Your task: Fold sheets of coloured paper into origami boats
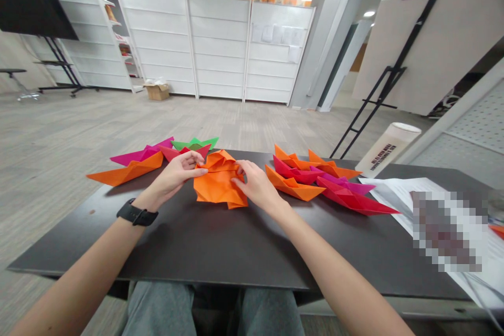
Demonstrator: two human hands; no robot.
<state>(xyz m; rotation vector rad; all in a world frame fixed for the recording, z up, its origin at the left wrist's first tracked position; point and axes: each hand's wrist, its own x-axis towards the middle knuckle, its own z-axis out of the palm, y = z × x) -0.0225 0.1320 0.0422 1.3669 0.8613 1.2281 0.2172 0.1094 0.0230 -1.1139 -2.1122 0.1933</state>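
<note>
A partly folded sheet of orange origami paper (221, 185) is held up over the middle of the dark table, creased and uneven along its lower edge. My left hand (184, 168), with a black watch on the wrist, pinches its upper left side between thumb and fingers. On the opposite side my right hand (254, 182) grips the upper right edge, fingertips partly behind the paper. Just behind my left hand sit folded paper boats: an orange boat (128, 170), a magenta boat (144, 153) and a green boat (195, 144). A red one is partly covered by that hand.
Right of my hands several paper boats cluster, among them an orange boat (295, 187) and a red boat (356, 200). A white cylinder (388, 148) stands behind printed sheets (394, 194) at the right. The table's (220, 252) front edge lies close to my legs.
</note>
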